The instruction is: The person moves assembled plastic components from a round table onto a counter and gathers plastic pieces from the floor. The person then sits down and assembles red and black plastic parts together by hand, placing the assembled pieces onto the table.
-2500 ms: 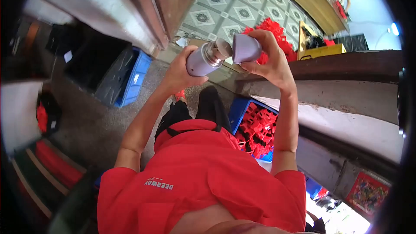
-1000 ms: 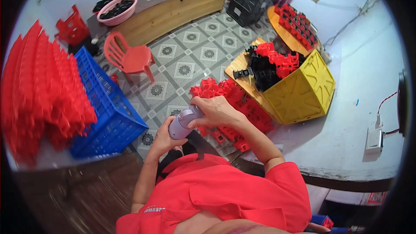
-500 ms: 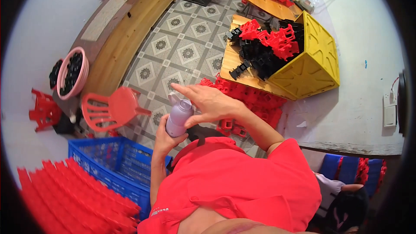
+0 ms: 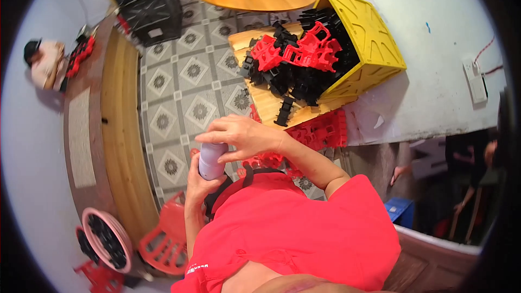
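A lilac drinking bottle (image 4: pixel 211 166) stands nearly upright in front of my red shirt. My left hand (image 4: pixel 197 185) is wrapped around its lower part. My right hand (image 4: pixel 247 134) lies over the bottle's top, its fingers curled across the far side and its thumb against the near side. That hand hides most of the lid, so whether the lid is open or closed does not show.
A yellow crate (image 4: pixel 374 43) lies tipped on a wooden table, spilling black and red plastic parts (image 4: pixel 296 57). Red parts (image 4: pixel 320 130) lie below it. A red chair (image 4: pixel 168 233) and pink basin (image 4: pixel 122 238) are lower left. Another person (image 4: pixel 49 67) sits beyond the counter (image 4: pixel 89 108).
My right hand has gone from spread beside the bottle's top to curled over it. My left hand keeps its hold. The view has swung, bringing another person in at left.
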Demonstrator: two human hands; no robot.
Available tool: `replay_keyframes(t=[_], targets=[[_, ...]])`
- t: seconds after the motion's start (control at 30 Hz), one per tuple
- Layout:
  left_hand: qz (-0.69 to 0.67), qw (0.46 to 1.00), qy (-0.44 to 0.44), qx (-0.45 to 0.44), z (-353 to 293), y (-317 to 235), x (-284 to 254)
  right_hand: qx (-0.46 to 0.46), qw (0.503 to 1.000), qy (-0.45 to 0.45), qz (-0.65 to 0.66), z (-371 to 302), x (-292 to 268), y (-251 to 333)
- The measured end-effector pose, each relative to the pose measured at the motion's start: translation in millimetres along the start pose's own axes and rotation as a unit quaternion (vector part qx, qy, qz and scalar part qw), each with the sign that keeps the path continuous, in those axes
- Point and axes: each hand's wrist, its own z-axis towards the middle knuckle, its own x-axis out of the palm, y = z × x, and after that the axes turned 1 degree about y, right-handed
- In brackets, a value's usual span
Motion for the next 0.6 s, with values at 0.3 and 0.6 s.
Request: replay_keyframes(t=[0.3,0.6], targets=[[0.147,0.971,0.182,0.039,206.9,-55.4,-123.0,0.13,0.977,0.009,0.169,137.7,9.6,-91.1],[0.17,0.932,0.319,0.0,387.6,-112.8,-125.2,0.362,0.891,-0.27,-0.036,222.5,21.1,-176.6]])
